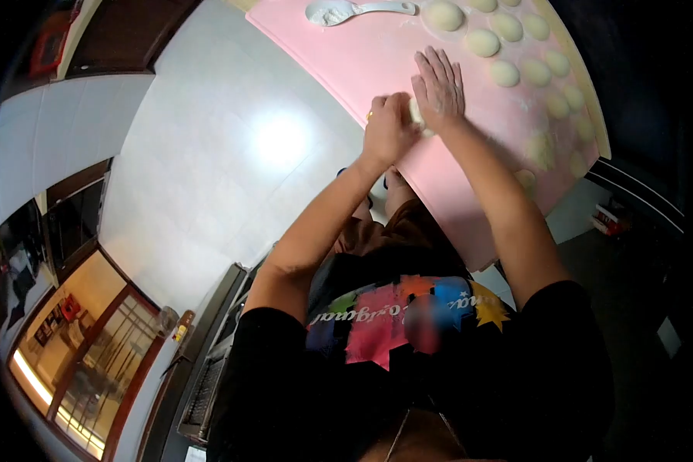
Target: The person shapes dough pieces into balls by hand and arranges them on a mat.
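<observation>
My left hand (391, 131), with a ring on one finger, is curled round a small piece of pale dough (416, 113) near the front edge of the pink mat (346, 65). Beside it, my right hand (440, 91) has its fingers stretched out and some flour on its back. Its palm side is close to the dough; whether it presses on it is hidden. Several round dough balls (483, 43) sit on the mat beyond and to the right of my hands. A white spoon (333, 12) holding white powder lies at the mat's far left.
A flattened, ridged dough piece (540, 150) lies on the mat by my right forearm. Pale floor tiles (231, 115) stretch to the left of the table. A stove-like appliance (212, 369) stands at the lower left, near a wooden glazed door (104, 369).
</observation>
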Tool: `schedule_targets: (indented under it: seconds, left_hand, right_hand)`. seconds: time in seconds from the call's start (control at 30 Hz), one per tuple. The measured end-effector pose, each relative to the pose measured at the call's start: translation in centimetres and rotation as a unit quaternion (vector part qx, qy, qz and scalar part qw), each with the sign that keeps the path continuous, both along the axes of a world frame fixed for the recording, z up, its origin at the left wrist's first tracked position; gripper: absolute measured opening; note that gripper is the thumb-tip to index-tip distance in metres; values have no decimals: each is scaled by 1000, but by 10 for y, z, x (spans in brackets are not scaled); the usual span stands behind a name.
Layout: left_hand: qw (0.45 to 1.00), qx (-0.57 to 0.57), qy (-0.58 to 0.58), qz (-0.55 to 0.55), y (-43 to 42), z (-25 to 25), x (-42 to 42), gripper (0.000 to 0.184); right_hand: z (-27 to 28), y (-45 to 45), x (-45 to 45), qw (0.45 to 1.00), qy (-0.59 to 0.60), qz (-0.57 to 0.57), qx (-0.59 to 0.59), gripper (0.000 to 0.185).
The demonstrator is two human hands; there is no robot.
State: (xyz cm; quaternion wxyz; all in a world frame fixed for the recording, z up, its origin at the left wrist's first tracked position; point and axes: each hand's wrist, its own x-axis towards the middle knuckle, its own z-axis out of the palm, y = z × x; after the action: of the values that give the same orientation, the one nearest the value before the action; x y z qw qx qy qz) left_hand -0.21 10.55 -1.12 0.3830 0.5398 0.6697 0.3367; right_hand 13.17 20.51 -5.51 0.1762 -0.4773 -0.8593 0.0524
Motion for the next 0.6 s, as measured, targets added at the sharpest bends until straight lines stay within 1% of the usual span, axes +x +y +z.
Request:
schedule_targets:
  seconds: [0.03,0.07,0.13,0.17,0.2,0.23,0.27,0.3,0.33,0.4,0.43,0.5,0.53,0.6]
  left_hand:
    - [998,-60,-34,-7,14,-2,-4,57]
    - [998,-60,-35,-5,23,0,-4,57]
    - [989,-143,24,-10,38,4,0,59]
    - [995,-92,19,21,34,-1,5,61]
    - [995,-93,19,19,27,-2,11,61]
    - [996,-63,33,47,18,-2,20,62]
    - [996,-32,46,73,8,-4,27,63]
    - [996,12,49,68,-5,-6,32,65]
    - [997,13,48,64,-20,-8,37,65]
    - [995,78,49,21,-44,-9,42,64]
    - [995,79,51,19,-49,-7,40,64]
    - [997,83,8,5,-57,-7,34,70]
    - [997,79,6,3,-55,-6,29,70]
    - [999,32,-35,1,-31,-7,16,69]
  right_hand:
    - [0,12,-2,1000,3,22,-3,51]
    - [-2,21,-5,1000,3,25,-3,51]
    - [-4,37,-14,996,-1,86,-14,54]
    - [-6,39,-20,996,-53,70,2,56]
    - [-6,36,-19,996,-53,69,1,56]
    - [18,28,-24,962,157,27,-224,55]
    - [32,21,-25,834,352,-18,-425,54]
    - [7,4,-14,889,335,4,-311,48]
    - [19,-19,-15,966,192,-40,-168,42]
    - [-17,-64,2,990,89,-96,-60,42]
    - [-12,-65,4,989,90,-98,-59,42]
    - [-3,-62,10,997,64,-42,-14,43]
    - [4,-57,10,997,62,-44,-18,43]
    - [8,-29,6,999,41,-7,-8,44]
